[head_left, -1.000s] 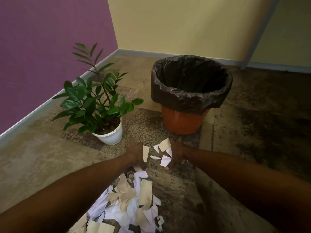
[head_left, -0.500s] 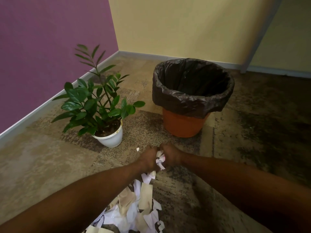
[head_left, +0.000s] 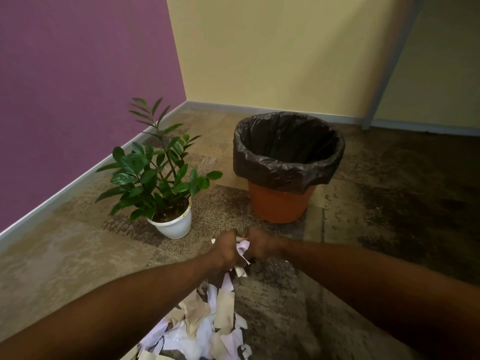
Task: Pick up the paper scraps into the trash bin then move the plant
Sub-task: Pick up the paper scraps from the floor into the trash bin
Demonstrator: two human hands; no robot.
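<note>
My left hand (head_left: 225, 252) and my right hand (head_left: 261, 245) are pressed together just above the carpet, both closed around a bunch of white paper scraps (head_left: 241, 249). A few pieces hang out below the fists. A pile of white and tan paper scraps (head_left: 205, 326) lies on the floor below my hands, near the bottom edge. The orange trash bin (head_left: 281, 205) with a black liner stands beyond my hands, slightly right. The green plant (head_left: 155, 175) in a white pot (head_left: 174, 226) stands to the left of the bin.
A purple wall (head_left: 78, 87) runs along the left, a yellow wall (head_left: 285, 48) across the back, meeting in a corner behind the plant. The patterned carpet (head_left: 389, 229) turns dark on the right.
My two hands, spread around loose scraps a second ago, came together and closed on them, then lifted slightly. The view tilted up a little.
</note>
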